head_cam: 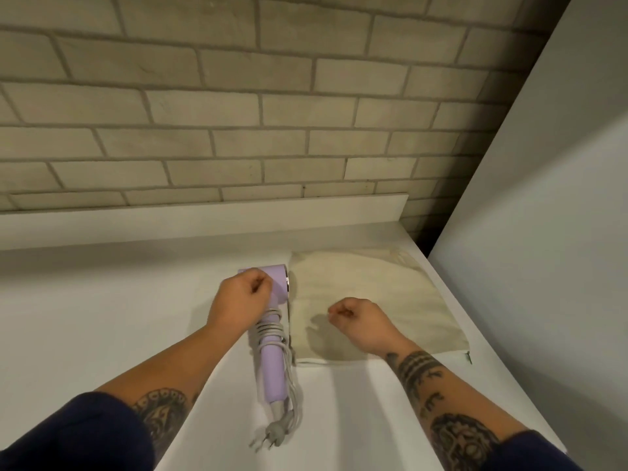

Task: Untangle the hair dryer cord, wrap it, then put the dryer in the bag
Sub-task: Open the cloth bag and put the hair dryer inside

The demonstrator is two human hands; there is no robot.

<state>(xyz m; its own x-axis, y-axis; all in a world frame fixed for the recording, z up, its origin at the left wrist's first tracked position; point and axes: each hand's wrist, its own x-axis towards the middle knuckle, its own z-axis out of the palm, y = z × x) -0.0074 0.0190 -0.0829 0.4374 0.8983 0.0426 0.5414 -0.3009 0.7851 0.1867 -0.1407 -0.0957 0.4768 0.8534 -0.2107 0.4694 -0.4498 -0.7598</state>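
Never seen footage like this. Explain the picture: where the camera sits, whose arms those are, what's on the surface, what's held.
No machine here: a person wears a wide-angle camera on the head, looking down at their own arms. On the white counter lies a lilac hair dryer, its grey cord wound round the handle, plug loose at the near end. To its right a cream cloth bag lies flat. The left hand is curled over the dryer's head; whether it grips is unclear. The right hand is a fist over the bag, holding nothing I can see.
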